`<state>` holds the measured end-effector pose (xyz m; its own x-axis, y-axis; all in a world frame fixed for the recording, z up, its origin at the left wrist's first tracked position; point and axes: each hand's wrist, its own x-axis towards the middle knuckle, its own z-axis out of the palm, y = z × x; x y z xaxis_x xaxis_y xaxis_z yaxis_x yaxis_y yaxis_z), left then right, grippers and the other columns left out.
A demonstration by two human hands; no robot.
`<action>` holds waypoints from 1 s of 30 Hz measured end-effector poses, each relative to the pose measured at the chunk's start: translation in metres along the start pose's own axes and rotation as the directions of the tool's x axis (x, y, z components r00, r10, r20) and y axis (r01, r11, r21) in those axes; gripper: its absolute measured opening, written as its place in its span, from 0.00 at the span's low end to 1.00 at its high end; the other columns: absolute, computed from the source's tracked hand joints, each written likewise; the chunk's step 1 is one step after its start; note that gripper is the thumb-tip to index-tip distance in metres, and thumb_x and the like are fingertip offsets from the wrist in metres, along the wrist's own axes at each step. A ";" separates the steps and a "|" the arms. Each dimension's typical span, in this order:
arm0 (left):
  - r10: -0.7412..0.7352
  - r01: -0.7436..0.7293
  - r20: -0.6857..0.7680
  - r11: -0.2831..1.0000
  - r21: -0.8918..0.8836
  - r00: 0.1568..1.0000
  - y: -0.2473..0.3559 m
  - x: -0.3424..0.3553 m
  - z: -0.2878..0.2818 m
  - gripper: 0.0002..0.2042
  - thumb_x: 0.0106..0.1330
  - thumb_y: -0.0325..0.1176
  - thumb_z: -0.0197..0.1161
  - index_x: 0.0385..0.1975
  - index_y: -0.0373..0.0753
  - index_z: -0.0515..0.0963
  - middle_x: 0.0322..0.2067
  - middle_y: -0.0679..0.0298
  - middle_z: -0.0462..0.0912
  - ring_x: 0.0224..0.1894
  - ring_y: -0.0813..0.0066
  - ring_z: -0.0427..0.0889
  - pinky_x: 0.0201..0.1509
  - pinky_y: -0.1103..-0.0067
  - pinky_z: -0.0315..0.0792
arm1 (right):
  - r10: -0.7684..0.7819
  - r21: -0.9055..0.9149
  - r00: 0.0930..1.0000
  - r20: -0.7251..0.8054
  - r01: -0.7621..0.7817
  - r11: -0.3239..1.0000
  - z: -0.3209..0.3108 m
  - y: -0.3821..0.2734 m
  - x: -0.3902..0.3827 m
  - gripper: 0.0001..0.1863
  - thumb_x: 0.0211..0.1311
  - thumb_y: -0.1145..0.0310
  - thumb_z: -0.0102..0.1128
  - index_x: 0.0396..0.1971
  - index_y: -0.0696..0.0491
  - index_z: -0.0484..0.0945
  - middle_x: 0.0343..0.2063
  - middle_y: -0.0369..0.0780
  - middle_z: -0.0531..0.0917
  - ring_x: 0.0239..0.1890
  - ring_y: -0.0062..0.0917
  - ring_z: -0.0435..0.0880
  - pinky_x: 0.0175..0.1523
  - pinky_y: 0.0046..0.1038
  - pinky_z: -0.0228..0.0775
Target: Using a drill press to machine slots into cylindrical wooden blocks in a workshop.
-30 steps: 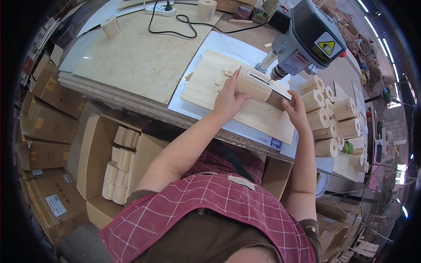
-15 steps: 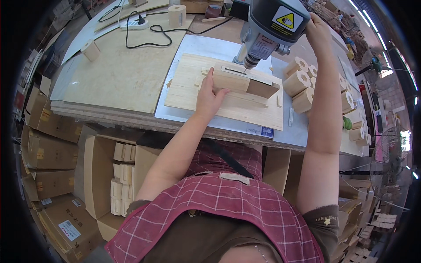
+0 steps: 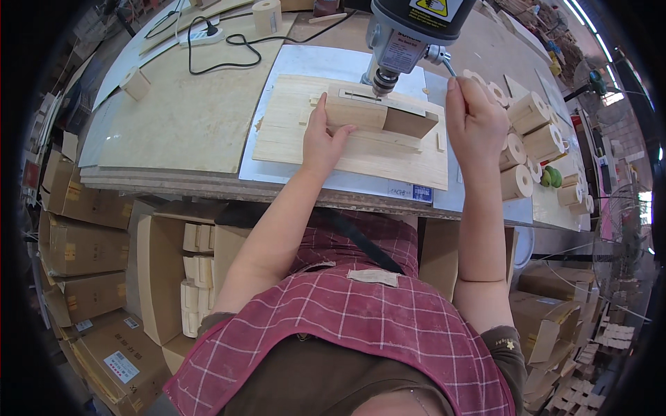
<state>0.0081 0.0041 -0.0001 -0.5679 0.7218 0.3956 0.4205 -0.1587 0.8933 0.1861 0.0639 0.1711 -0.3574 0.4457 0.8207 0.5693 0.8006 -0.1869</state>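
1. An open brown cardboard box (image 3: pixel 149 277) stands on the floor at 8 o'clock, under the bench edge; it holds stacked pale wooden blocks (image 3: pixel 194 277) in rows.
2. The left hand (image 3: pixel 322 142) lies flat at centre, fingers together and pressed onto a pale rectangular wooden block (image 3: pixel 357 114); the thumb is against its near side.
3. That block is smooth, light-grained and longer than it is wide. It rests on a pale plywood jig board (image 3: pixel 347 149) at 12 o'clock, directly beneath the chuck of a grey drill press (image 3: pixel 409 35).
4. The right hand (image 3: pixel 475 121) at 1 o'clock is curled tight around the thin metal feed lever (image 3: pixel 449 67) of the press.
5. Short pale wooden cylinders with centre holes (image 3: pixel 531 142) lie piled on the bench at 2 o'clock, just beside the right hand.
6. A black power cable (image 3: pixel 229 48) runs across the bench at 11 o'clock.
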 end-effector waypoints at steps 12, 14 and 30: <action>-0.026 0.026 -0.001 1.000 -0.013 1.000 -0.003 0.001 0.001 0.39 0.46 0.31 0.68 0.59 0.34 0.55 0.39 0.57 0.72 0.31 0.72 0.71 0.32 0.81 0.67 | 0.053 0.237 0.980 -0.191 -0.007 0.971 0.058 0.020 -0.057 0.03 0.51 0.73 0.59 0.24 0.55 0.75 0.18 0.38 0.70 0.17 0.27 0.68 0.22 0.25 0.60; -0.031 0.031 0.002 0.999 -0.013 1.000 -0.004 0.001 0.002 0.39 0.46 0.31 0.68 0.59 0.34 0.56 0.39 0.57 0.72 0.31 0.72 0.71 0.32 0.81 0.67 | 0.065 0.242 0.978 -0.198 -0.015 0.970 0.066 0.024 -0.063 0.03 0.51 0.72 0.59 0.24 0.54 0.76 0.20 0.38 0.70 0.18 0.27 0.69 0.22 0.25 0.60; -0.043 0.042 -0.027 0.998 -0.047 0.999 -0.004 -0.001 -0.002 0.38 0.46 0.30 0.68 0.59 0.34 0.57 0.38 0.57 0.75 0.28 0.74 0.72 0.29 0.81 0.67 | -0.036 0.041 0.997 -0.072 0.039 0.998 0.005 0.014 0.028 0.11 0.60 0.63 0.52 0.23 0.56 0.72 0.13 0.41 0.69 0.16 0.30 0.69 0.24 0.27 0.61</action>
<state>0.0056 0.0029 -0.0032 -0.6044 0.7097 0.3620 0.3623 -0.1598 0.9183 0.1804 0.0899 0.1888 -0.3231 0.3869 0.8637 0.5240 0.8331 -0.1772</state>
